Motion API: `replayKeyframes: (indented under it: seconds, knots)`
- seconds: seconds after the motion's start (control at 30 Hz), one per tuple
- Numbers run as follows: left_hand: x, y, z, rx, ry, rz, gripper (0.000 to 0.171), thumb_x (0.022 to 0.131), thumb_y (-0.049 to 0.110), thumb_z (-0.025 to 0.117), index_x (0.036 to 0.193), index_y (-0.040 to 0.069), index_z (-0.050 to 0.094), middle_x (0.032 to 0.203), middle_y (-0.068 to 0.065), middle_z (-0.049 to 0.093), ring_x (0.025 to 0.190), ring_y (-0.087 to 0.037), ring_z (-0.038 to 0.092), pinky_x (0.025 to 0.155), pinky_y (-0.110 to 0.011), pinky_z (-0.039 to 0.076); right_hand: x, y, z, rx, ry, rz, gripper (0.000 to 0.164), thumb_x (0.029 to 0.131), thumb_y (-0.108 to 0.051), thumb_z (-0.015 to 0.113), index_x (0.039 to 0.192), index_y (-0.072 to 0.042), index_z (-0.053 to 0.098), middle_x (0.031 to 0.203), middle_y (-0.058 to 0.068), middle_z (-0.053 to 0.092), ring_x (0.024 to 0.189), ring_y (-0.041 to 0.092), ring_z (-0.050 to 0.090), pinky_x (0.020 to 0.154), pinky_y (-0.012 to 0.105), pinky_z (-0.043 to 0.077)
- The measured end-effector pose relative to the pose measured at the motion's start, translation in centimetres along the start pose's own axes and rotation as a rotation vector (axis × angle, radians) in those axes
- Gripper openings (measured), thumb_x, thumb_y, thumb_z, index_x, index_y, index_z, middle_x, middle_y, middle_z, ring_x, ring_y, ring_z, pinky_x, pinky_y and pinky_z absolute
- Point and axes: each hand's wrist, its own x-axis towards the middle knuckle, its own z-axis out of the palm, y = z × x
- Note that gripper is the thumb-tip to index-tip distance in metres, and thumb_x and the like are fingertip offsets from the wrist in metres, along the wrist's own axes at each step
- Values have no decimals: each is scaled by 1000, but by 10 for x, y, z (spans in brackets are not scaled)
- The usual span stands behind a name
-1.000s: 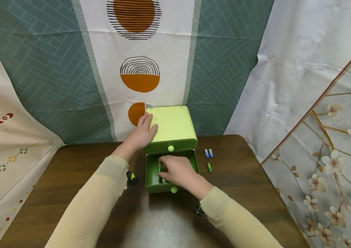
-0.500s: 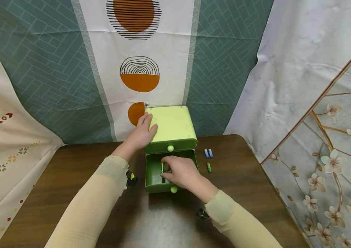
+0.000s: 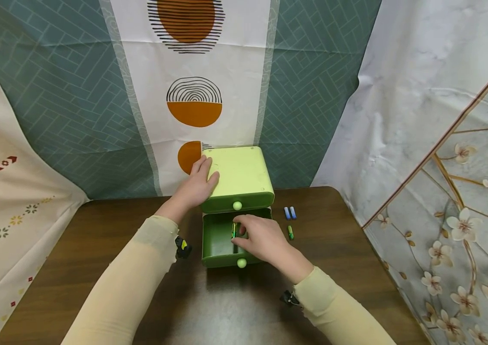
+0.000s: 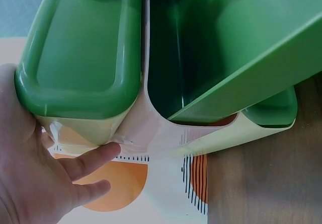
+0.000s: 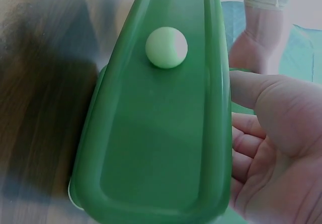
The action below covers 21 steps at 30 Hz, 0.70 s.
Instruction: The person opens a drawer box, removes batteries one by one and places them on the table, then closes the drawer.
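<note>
A small cabinet [image 3: 239, 170] with a pale yellow-green top and green drawers stands on the table. My left hand [image 3: 196, 188] rests on its top left edge; in the left wrist view the fingers [image 4: 90, 162] lie straight along the casing. Below the top drawer, another drawer [image 3: 214, 239] is pulled out. Over that drawer's inside my right hand [image 3: 265, 239] pinches a green battery [image 3: 234, 231] upright between thumb and fingertips. In the right wrist view the green drawer front [image 5: 156, 128] with its round knob [image 5: 166, 48] hides the fingertips and the battery.
Right of the cabinet, two blue-and-white batteries [image 3: 289, 213] lie side by side on the brown table [image 3: 325, 268]. Nearer to me lies another green battery [image 3: 290, 233]. A patterned cloth [image 3: 196, 62] hangs close behind the cabinet.
My right hand has moved a little to the right over the pulled-out drawer, carrying the green battery with it. My left hand has stayed on the cabinet.
</note>
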Motion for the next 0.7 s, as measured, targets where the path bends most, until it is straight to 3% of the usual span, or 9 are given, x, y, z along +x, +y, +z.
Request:
replayKeyframes:
  seconds: [0.7]
  knots:
    - [2,0,0,6,-4,-5,77,118,53,32,180,15,8,185,-5,-6,163,-45,28,127,-64,29,-12,14,-7,0,43,40,45,98,-37,88,136,-16,75,99,-10,74,74,6,66,64,31,52]
